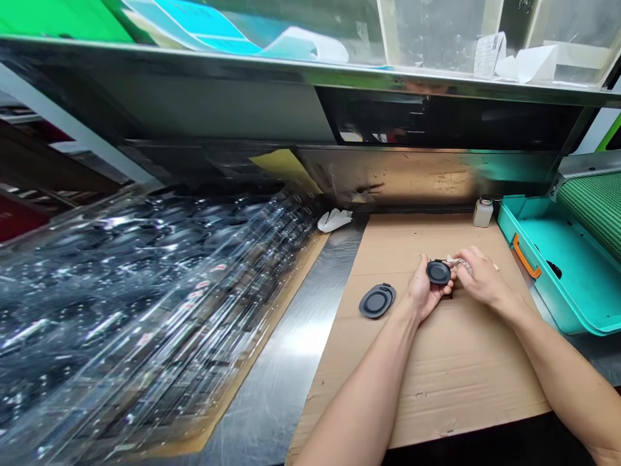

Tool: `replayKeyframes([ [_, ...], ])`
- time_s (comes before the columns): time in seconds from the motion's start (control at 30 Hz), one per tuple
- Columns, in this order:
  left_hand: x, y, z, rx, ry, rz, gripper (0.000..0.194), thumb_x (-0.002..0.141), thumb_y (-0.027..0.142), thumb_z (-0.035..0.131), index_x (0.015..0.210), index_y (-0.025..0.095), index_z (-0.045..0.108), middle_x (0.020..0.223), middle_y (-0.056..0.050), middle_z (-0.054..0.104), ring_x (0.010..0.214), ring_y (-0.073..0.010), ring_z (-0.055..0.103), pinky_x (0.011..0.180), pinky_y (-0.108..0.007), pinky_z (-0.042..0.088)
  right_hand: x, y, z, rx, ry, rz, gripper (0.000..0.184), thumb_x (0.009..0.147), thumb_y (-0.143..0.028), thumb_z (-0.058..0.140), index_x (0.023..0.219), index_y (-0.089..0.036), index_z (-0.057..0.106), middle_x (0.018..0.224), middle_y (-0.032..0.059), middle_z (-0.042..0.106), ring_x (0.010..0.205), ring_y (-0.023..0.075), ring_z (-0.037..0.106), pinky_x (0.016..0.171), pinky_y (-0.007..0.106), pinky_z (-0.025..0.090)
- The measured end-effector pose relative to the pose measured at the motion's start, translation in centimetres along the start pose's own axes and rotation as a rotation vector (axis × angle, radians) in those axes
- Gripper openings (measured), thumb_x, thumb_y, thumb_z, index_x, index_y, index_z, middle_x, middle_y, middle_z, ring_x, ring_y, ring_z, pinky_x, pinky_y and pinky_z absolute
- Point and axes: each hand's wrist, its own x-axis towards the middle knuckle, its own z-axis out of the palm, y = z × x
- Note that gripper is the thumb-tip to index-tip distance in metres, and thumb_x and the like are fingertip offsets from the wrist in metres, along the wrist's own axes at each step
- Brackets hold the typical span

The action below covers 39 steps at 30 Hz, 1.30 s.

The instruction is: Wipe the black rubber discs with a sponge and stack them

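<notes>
A small round black disc [439, 272] is gripped in the left hand [423, 294] above a flat brown cardboard sheet [456, 369]; the right hand [481, 278] pinches a small white wad [454, 260] just beside it. Leftward on the cardboard lies a similar black rounded piece [376, 302]. A teal plastic tray [579, 275] stands right; clear plastic trays [194, 304], left.

Both hands [427, 294] [481, 279] are close together, right fingers [469, 255] seemingly pinched.
</notes>
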Motion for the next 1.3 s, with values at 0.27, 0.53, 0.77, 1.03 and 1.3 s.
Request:
replayKeyframes([
  [0.27,-0.1,-1.8,0.4,0.523,0.185,0.197,0.074,0.092,0.077,0.031,0.066,0.016,0.065,0.05,-0.007,0.059,0.038,-0.0142,0.051,0.037,-0.025,0.037,0.0,0.3,1.2,-0.078,-0.044,-0.04,0.022,0.099,-0.03,0.048,0.108,-0.019,0.064,0.105,0.0076,0.064,0.096,0.0194,0.059,0.086,0.028,0.042],
  [0.53,-0.6,-1.7,0.4,0.783,0.254,0.261,0.077,0.093,0.076,0.026,0.053,0.02,0.061,0.045,-0.007,0.058,0.034,-0.014,0.047,0.038,-0.027,0.033,-0.1,0.1,0.5,-0.277,-0.219,-0.046,0.028,0.103,-0.029,0.042,0.1,-0.018,0.067,0.098,0.0078,0.064,0.092,0.0196,0.059,0.082,0.028,0.041],
  [0.77,-0.2,-1.8,0.5,0.832,0.245,0.278,0.068,0.095,0.068,0.039,0.049,0.021,0.057,0.037,-0.005,0.05,0.033,-0.0149,0.046,0.04,-0.027,0.032,0.1,0.2,0.8,-0.284,-0.175,-0.104,0.029,0.101,-0.027,0.039,0.099,-0.018,0.068,0.099,0.0078,0.064,0.088,0.0189,0.059,0.078,0.028,0.04],
  [1.03,-0.7,-1.8,0.6,0.821,0.298,0.25,0.072,0.095,0.072,0.03,0.052,0.021,0.057,0.039,-0.006,0.053,0.031,-0.0152,0.047,0.035,-0.027,0.032,-0.1,-0.1,1.2,-0.363,-0.183,-0.126,0.028,0.101,-0.027,0.041,0.1,-0.019,0.068,0.102,0.0073,0.066,0.087,0.0186,0.06,0.075,0.028,0.039],
  [1.3,-0.8,-1.6,0.7,0.821,0.299,0.257,0.07,0.096,0.068,0.034,0.053,0.02,0.06,0.038,-0.005,0.052,0.029,-0.0139,0.045,0.035,-0.026,0.031,0.2,0.1,1.2,-0.337,-0.202,-0.124,0.025,0.099,-0.026,0.045,0.096,-0.019,0.069,0.1,0.007,0.066,0.085,0.0178,0.06,0.073,0.028,0.039],
])
